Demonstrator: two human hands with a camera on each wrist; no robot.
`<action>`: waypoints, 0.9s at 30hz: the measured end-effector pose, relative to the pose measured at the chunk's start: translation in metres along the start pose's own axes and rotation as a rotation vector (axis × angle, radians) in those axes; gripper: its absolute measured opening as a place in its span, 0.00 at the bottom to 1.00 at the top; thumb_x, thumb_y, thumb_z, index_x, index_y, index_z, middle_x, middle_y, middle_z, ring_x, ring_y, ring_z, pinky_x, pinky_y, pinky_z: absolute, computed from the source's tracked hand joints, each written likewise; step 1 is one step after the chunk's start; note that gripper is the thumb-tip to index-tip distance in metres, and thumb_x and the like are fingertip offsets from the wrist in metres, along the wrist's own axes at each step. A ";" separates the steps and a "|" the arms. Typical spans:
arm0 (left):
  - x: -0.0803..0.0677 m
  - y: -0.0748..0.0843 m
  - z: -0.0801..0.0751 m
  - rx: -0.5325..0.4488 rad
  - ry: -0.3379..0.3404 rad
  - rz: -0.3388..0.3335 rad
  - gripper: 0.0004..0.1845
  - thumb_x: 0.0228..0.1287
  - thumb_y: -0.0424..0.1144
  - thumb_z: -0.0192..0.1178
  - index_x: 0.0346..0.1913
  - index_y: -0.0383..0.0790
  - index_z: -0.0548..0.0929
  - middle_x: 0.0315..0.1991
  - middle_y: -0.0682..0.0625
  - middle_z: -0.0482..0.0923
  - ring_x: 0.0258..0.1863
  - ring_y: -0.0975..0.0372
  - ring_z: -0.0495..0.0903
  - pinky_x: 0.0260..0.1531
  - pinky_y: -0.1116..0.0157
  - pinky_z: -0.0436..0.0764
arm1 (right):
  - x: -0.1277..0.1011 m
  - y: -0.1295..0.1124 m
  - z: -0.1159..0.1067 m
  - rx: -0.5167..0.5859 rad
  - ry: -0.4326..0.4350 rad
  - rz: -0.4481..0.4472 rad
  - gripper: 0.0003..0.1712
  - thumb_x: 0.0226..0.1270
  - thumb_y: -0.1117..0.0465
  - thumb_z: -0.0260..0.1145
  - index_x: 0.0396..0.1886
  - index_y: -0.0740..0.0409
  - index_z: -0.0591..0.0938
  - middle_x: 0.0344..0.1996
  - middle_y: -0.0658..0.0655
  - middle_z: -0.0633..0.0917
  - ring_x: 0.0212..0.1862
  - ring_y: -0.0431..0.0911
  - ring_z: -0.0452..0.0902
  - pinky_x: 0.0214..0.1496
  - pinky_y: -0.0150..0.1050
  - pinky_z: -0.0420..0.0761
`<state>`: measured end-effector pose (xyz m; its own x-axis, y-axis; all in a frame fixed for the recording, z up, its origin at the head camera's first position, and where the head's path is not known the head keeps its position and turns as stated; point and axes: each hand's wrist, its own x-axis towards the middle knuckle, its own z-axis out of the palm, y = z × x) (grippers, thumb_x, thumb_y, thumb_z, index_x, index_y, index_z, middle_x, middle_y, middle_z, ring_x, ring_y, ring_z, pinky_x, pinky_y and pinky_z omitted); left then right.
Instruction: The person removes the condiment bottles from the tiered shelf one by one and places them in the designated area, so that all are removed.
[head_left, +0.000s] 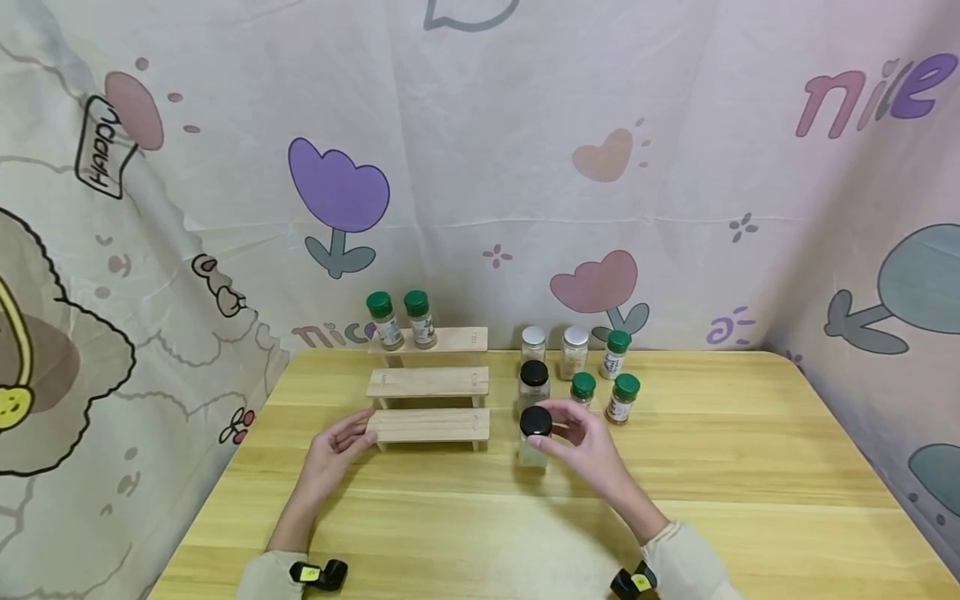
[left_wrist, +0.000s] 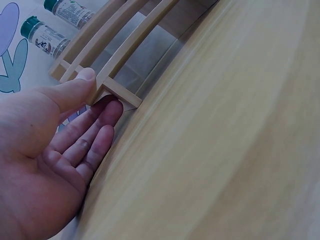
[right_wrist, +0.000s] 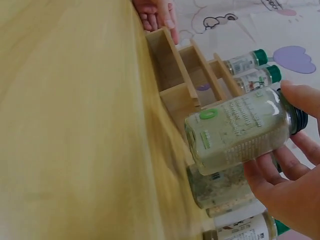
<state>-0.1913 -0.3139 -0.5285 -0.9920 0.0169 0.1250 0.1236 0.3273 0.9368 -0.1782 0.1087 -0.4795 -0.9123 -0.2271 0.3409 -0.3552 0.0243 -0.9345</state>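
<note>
My right hand (head_left: 570, 433) grips a clear jar (head_left: 533, 451) with a black lid and pale contents, at or just above the wooden table (head_left: 720, 483), just right of a three-step wooden rack (head_left: 427, 425). In the right wrist view the jar (right_wrist: 235, 130) lies between thumb and fingers of the right hand (right_wrist: 300, 150), its label facing out. My left hand (head_left: 358, 433) touches the left end of the rack's lowest step. In the left wrist view the left hand (left_wrist: 100, 92) has its thumb on top of the rack (left_wrist: 125, 50) and straight fingers against its leg.
Two green-lidded bottles (head_left: 385, 321) stand on the rack's top step. Right of the rack stand another black-lidded jar (head_left: 534, 383), two white-lidded jars (head_left: 575, 350) and three green-lidded bottles (head_left: 622, 398). A printed cloth (head_left: 480, 167) hangs behind and beside the table.
</note>
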 end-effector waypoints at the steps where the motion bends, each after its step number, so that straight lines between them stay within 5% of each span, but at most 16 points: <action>1: 0.000 0.000 0.000 0.001 0.000 0.001 0.25 0.73 0.40 0.65 0.69 0.37 0.78 0.58 0.35 0.82 0.50 0.71 0.82 0.48 0.74 0.82 | 0.000 0.001 0.000 -0.002 -0.001 0.002 0.25 0.58 0.70 0.79 0.56 0.63 0.83 0.48 0.62 0.86 0.50 0.49 0.84 0.57 0.41 0.83; 27: -0.001 0.001 0.001 -0.010 0.004 0.021 0.25 0.73 0.38 0.65 0.69 0.33 0.77 0.55 0.34 0.83 0.48 0.70 0.84 0.45 0.72 0.84 | -0.007 0.012 -0.002 -0.045 -0.024 0.063 0.26 0.58 0.67 0.80 0.56 0.60 0.82 0.47 0.59 0.86 0.51 0.49 0.83 0.58 0.40 0.83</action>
<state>-0.1899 -0.3122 -0.5280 -0.9892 0.0198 0.1455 0.1442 0.3171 0.9374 -0.1771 0.1126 -0.4931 -0.9284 -0.2466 0.2781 -0.3062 0.0833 -0.9483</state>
